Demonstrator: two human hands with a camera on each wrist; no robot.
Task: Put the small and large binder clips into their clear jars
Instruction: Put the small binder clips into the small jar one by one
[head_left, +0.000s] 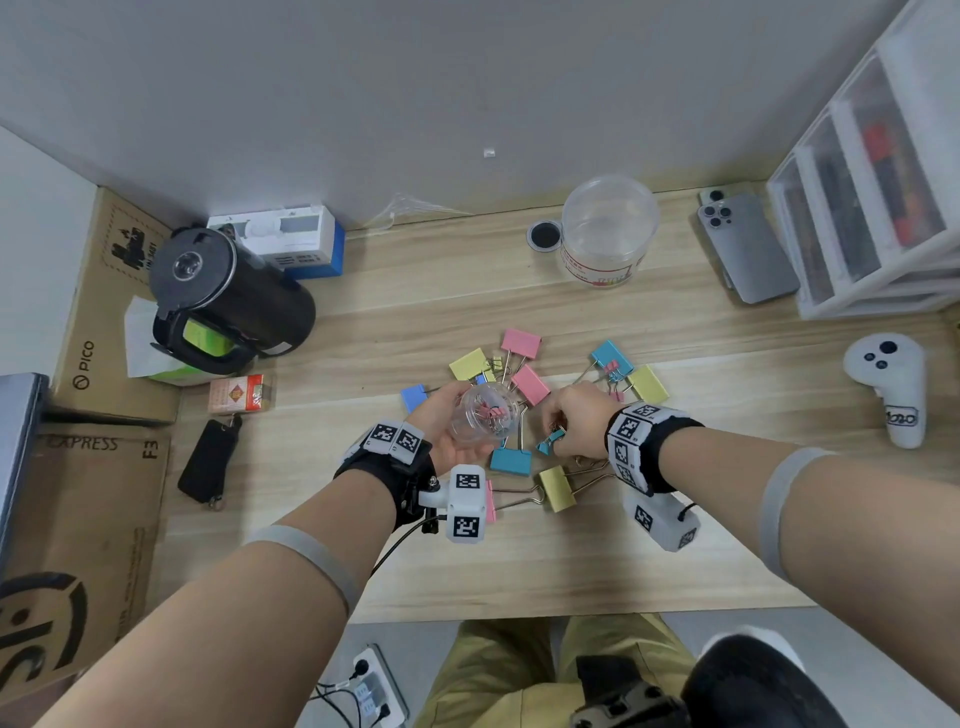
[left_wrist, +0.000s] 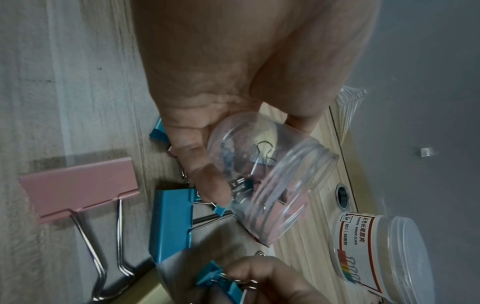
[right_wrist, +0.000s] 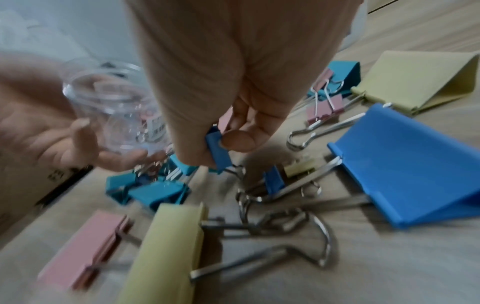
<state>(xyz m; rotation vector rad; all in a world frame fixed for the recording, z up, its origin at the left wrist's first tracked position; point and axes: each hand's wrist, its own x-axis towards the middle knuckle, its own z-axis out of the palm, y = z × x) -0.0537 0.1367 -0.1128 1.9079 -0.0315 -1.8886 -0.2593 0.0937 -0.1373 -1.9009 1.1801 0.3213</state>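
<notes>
My left hand (head_left: 460, 421) grips a small clear jar (head_left: 485, 415), tilted above the table, with a few small clips inside (left_wrist: 262, 176). Just right of it, my right hand (head_left: 563, 431) pinches a small blue binder clip (right_wrist: 221, 158) between thumb and forefinger, low over the pile. Large pink (head_left: 521, 343), yellow (head_left: 470, 364) and teal (head_left: 511, 461) clips and several small ones lie scattered on the wooden table (head_left: 415, 561). The large clear jar (head_left: 605, 231) stands open at the back, apart from both hands.
A round lid (head_left: 544, 236) lies beside the large jar. A black kettle (head_left: 228, 296) and cardboard boxes (head_left: 104, 322) stand at the left. A phone (head_left: 748, 254), white drawers (head_left: 872, 208) and a white controller (head_left: 891, 389) sit at the right.
</notes>
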